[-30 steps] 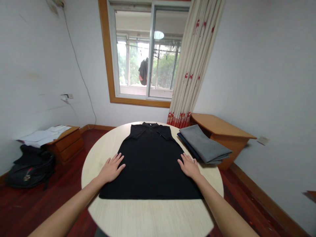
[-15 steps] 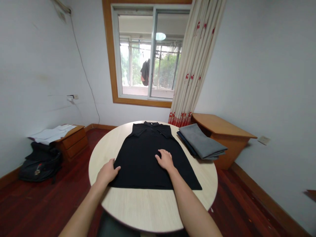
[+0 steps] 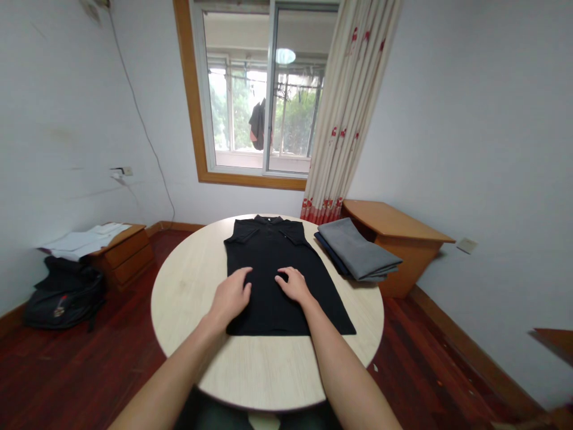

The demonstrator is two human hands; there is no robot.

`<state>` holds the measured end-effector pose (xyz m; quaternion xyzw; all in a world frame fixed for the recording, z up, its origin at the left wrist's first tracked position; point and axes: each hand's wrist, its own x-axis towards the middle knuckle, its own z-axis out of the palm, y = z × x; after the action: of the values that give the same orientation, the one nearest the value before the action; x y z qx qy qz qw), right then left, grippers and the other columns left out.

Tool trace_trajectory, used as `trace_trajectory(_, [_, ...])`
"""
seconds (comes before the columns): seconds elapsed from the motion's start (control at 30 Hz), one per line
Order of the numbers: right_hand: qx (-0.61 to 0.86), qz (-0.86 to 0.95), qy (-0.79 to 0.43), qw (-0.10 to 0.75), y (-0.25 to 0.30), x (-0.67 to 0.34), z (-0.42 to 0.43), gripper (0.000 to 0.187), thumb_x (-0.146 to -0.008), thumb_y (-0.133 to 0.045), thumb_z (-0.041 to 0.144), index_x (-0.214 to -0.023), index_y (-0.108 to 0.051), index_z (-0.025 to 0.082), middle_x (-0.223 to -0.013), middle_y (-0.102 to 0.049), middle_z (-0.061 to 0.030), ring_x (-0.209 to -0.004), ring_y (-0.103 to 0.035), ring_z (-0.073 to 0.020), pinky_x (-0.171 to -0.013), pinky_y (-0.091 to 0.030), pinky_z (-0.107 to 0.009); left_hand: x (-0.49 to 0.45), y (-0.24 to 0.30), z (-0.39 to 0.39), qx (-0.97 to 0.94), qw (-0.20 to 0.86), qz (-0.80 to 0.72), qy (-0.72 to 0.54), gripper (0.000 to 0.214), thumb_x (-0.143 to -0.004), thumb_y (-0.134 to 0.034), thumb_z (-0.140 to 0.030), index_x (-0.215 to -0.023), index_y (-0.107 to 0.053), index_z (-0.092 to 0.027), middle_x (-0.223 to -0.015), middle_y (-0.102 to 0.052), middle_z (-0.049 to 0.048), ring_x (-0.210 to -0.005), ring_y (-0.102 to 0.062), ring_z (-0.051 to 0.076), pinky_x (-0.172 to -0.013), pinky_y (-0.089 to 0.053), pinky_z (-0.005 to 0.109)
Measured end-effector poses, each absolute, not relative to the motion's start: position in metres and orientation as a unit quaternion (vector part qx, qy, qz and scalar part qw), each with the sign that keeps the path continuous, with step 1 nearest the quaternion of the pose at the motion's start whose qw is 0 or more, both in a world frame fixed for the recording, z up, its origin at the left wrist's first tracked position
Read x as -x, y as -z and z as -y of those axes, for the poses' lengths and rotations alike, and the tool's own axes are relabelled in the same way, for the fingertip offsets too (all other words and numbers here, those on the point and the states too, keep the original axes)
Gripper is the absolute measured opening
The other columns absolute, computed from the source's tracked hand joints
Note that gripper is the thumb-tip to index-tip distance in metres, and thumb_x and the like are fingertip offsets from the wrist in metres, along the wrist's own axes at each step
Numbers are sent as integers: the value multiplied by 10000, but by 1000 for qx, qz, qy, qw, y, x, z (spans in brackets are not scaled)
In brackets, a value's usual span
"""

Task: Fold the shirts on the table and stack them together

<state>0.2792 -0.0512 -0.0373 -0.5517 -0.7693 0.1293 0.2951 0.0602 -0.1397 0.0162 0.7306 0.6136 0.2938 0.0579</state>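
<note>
A black short-sleeved polo shirt (image 3: 268, 254) lies spread on the round pale table (image 3: 183, 280), collar at the far side. Its left side is turned inward, giving a straight left edge. My left hand (image 3: 231, 294) is on that turned-in part near the hem, closed on the cloth; some of its fingers are hidden beneath the hand. Over the shirt's middle, my right hand (image 3: 293, 284) rests palm down with fingers spread and holds nothing.
Folded grey and dark cloths (image 3: 358, 251) are stacked on the table's right side. A wooden desk (image 3: 394, 224) stands behind them. To the left are a small drawer cabinet (image 3: 128, 254) with papers (image 3: 85, 240) and a black bag (image 3: 62, 295) on the floor.
My left hand has moved inward from the shirt's left edge, and that side of the cloth has folded over with it. My right hand stays over the middle. The view has shifted slightly.
</note>
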Motion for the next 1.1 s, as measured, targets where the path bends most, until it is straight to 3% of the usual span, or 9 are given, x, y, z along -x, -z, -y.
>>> trace_trajectory(0.23, [523,768,-173,326,31,-278,57,299,-912,-586,313,-1161,-693,187,-1158,-704,-83,-1101,-620,-210,-1012,-436,-353,-103,9,157,-818,131,-534,-171,407,-853,-555,-171,-1251,-622,-223,-1230,-683,83,-1073,-663,265,-938,-508,379])
trace_trajectory(0.43, [441,773,-285,356,26,-259,68,342,-906,-585,320,-1199,-676,169,-970,-726,-67,-871,-654,-178,-849,-504,-317,-92,-4,153,-813,188,-516,-194,329,-825,-595,-201,-1143,-676,-222,-1064,-720,76,-963,-664,249,-881,-501,350])
trace_trajectory(0.67, [403,758,-392,333,30,-248,69,392,-878,-598,272,-1232,-655,114,-814,-703,-36,-693,-616,-134,-691,-488,-257,-84,-4,155,-798,232,-481,-280,258,-809,-589,-205,-1044,-695,-197,-933,-701,48,-787,-626,191,-765,-480,302])
trace_trajectory(0.9, [420,793,-332,291,25,-251,71,295,-787,-561,93,-1003,-756,143,-733,-704,-16,-626,-583,-116,-615,-431,-220,-75,1,167,-797,301,-480,-210,295,-838,-616,-353,-1083,-694,-208,-893,-718,26,-715,-626,169,-671,-456,271])
trace_trajectory(1.1, [444,808,-278,269,23,-251,76,232,-831,-600,178,-1002,-756,175,-753,-716,-11,-666,-623,-132,-641,-442,-232,-56,-1,165,-800,209,-536,-172,270,-827,-618,-396,-1009,-712,-220,-860,-723,38,-774,-645,209,-699,-451,301])
